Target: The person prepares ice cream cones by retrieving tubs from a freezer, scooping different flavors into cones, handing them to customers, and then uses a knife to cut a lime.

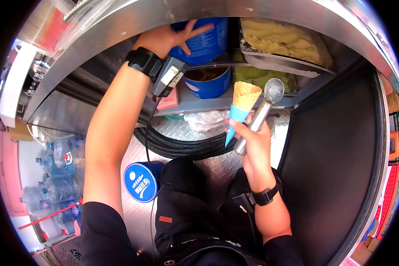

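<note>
My right hand (256, 139) grips two things together: a waffle cone (246, 94) in a blue paper sleeve (236, 119), and a metal ice cream scoop (259, 116) whose bowl points up. The cone's mouth faces up, but I cannot see inside it. With fingers spread, my left hand (174, 38) is in front of a blue tub (204, 41) on the upper shelf; whether it touches the tub I cannot tell. Below stands an open blue tub (209, 86) with dark brown contents. Beside it lies a pan of green ice cream (269, 76). A metal pan (279, 60) above holds pale yellow ice cream.
An open black-faced door (332, 159) stands on my right. Coiled black hose (173, 148) lies on the metal floor, near a blue tub with a round lid (140, 182). Plastic water bottles (58, 189) are stacked at left. A curved steel edge (146, 18) overhangs the shelves.
</note>
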`<state>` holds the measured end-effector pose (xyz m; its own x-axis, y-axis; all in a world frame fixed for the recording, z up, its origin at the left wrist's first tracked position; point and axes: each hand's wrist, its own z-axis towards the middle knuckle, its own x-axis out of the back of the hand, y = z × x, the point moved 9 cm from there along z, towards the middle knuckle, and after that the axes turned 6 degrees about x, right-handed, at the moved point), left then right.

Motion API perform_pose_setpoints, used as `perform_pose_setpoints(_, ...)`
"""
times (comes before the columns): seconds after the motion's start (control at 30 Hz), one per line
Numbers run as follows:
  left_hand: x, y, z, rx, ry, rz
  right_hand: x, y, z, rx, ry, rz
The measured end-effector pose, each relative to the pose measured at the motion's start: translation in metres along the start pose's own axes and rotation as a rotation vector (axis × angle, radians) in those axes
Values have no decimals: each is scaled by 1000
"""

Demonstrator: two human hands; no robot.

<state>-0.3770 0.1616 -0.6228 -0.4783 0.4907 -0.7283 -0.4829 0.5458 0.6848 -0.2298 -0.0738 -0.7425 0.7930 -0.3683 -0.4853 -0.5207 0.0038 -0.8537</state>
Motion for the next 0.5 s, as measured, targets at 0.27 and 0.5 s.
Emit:
perform_pose_setpoints(0.27,-13,-17,-10,-8,205,-627,8,7,17,13,9,-23)
perform_pose_setpoints(0.5,-7,-12,-6,50,113,-399,-2,8,35,76,-61,-108)
